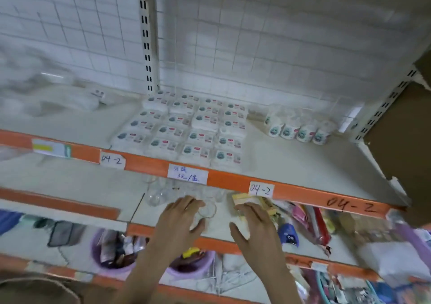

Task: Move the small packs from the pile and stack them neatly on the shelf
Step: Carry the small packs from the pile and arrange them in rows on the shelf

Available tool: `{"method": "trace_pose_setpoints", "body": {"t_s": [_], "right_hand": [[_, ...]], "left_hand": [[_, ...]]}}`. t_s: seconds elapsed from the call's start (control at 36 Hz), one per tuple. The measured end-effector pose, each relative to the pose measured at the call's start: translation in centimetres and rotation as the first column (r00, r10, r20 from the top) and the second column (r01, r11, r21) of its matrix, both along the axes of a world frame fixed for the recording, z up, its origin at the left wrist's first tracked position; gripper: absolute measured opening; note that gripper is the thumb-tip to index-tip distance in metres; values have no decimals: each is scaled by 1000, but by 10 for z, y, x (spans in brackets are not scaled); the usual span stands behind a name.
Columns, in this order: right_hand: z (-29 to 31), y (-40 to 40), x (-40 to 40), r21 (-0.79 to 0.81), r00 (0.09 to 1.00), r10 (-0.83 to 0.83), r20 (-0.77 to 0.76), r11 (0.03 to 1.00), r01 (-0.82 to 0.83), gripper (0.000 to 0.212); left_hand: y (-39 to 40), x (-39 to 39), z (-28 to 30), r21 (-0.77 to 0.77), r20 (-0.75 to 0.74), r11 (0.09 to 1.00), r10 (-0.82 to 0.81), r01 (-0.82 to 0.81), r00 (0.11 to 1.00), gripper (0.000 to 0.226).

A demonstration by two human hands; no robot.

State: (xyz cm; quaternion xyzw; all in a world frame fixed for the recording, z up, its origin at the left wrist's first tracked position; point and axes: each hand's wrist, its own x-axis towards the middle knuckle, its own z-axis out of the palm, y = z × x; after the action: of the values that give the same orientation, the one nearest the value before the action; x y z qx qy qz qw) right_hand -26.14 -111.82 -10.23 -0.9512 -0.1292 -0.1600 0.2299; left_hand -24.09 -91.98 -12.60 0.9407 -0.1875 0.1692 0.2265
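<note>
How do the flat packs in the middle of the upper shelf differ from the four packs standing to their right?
The flat packs lie face up in a tidy grid, four across. The four packs to the right stand in one row and look rounder. The grid reaches the shelf's orange front edge; the row sits further back. Both are white with a similar label.

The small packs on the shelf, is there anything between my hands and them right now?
Yes. Both the left hand and right hand are on the lower level, beneath the orange shelf edge. That edge and its white price label lie between them and the small packs.
</note>
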Motion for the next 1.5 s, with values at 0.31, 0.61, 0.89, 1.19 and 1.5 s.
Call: {"method": "trace_pose_setpoints", "body": {"t_s": [0.31,0.61,0.89,1.19,1.5], "right_hand": [[-23,52,-39,-14,920,319,-228,944,-331,44],[-28,193,-76,138,716,655,-241,753,-643,47],[-24,348,-86,95,617,760,-205,643,-760,45],[0,517,-68,91,647,715,-265,686,-721,54],[-8,603,-6,22,708,644,-291,744,-667,43]], "left_hand": [[91,-130,-5,-41,-174,861,494,-507,852,29],[190,-253,0,-69,-219,494,840,-867,496,41],[316,-275,-8,-53,-182,437,880,-898,439,34],[485,-242,11,-28,-152,560,816,-828,557,23],[571,-168,-26,-52,-264,717,662,-696,702,27]]}}
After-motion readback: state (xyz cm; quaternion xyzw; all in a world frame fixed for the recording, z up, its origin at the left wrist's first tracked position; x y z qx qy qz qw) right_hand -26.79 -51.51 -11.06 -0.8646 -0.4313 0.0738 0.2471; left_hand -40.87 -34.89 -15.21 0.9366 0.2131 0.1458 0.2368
